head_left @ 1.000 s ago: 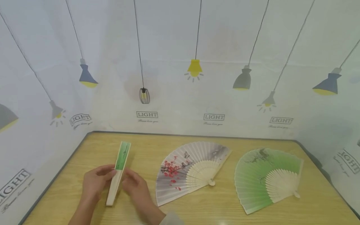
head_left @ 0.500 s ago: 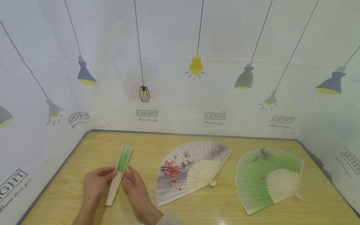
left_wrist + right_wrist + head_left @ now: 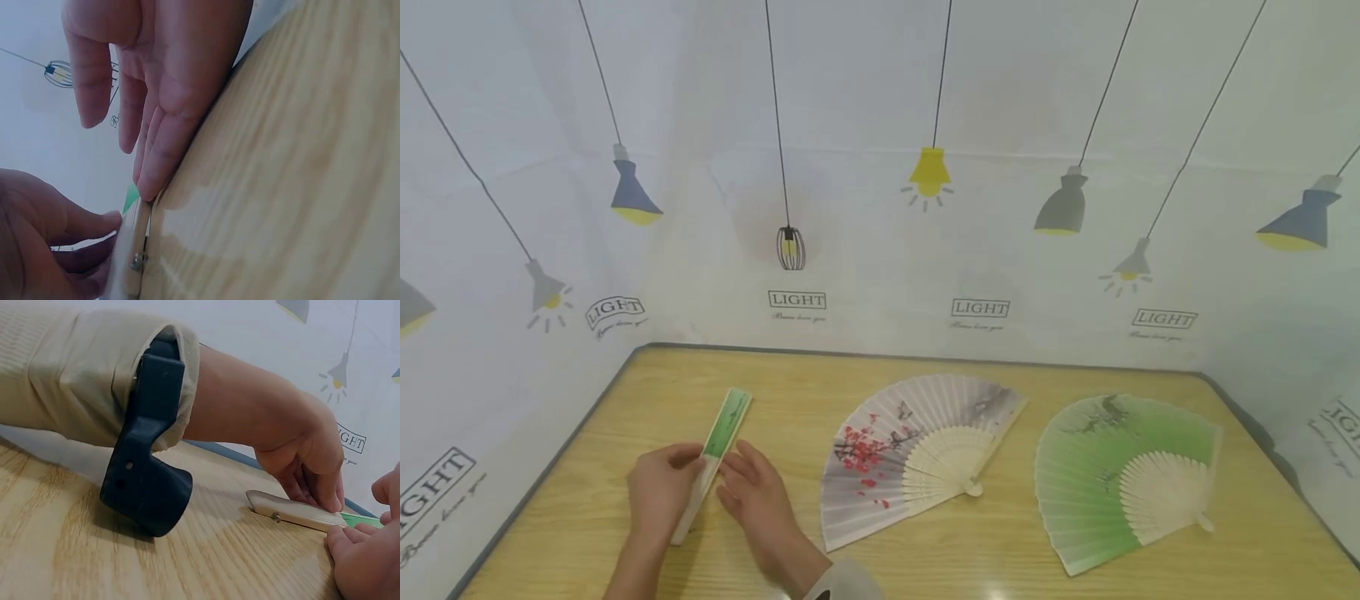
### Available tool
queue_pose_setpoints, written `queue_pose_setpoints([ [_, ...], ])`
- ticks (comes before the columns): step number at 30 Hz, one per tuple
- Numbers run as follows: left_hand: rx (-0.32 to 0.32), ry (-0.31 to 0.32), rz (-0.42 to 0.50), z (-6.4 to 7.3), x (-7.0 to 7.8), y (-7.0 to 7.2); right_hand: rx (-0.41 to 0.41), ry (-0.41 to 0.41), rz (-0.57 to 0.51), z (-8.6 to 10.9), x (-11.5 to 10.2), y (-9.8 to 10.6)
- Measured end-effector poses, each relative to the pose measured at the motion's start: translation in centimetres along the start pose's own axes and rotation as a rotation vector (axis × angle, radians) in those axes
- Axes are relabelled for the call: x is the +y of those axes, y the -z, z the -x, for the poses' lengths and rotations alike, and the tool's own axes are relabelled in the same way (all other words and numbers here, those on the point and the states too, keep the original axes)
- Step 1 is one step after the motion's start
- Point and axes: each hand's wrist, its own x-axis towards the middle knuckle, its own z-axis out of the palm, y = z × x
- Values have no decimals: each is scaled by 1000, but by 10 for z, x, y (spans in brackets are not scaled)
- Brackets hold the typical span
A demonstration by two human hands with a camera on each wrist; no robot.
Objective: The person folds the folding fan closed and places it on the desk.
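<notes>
A closed folding fan [image 3: 728,423], green leaf at the top and pale ribs below, lies slanted on the table at the left in the head view. My left hand [image 3: 658,493] pinches its middle from the left. My right hand [image 3: 762,502] is at its right side, fingers extended and fingertips touching it or very near. In the left wrist view, the fan's ribs [image 3: 134,244] sit edge-on between both hands, with the metal rivet [image 3: 139,260] showing. The right wrist view shows the ribs [image 3: 297,511] resting on the table beneath the left fingers [image 3: 330,494].
An open grey-white fan with red blossoms [image 3: 868,492] lies mid-table. Right of it is an open green fan [image 3: 1086,483]. Dark edging [image 3: 925,357] borders the wooden table [image 3: 1000,558], and a white lamp-printed backdrop [image 3: 865,208] surrounds it. A dark wrist device [image 3: 147,450] pokes from the left sleeve.
The closed fan has tilted further to the right and its top has come down. My left hand keeps its hold. The right fingers have moved slightly left against the fan. The open fans lie unchanged.
</notes>
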Motion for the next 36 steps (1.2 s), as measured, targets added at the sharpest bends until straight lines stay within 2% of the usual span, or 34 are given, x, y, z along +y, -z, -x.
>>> queue_pose_setpoints([
  [8, 44, -35, -29, 3, 3, 4, 16, 8, 11, -6, 3, -3],
  [12, 57, -14, -14, 5, 5, 7, 13, 12, 13, -8, 2, -4],
  [17, 42, 5, -10, 4, 3, 10, 5, 18, 33, -8, 2, -5],
  [19, 31, -2, -3, 3, 2, 11, -4, 28, 77, -7, 0, -5],
  [24, 8, -11, 51, 2, 3, 15, -61, 132, 335, -3, -12, -1],
  [26, 11, 0, 70, 3, 4, 16, -75, 165, 383, -1, -18, 0],
  [31, 26, 10, 83, 6, 7, 18, -57, 136, 284, 2, -31, 7],
  [36, 32, -21, 99, 13, 16, 19, -85, 80, 173, 10, -48, 17],
])
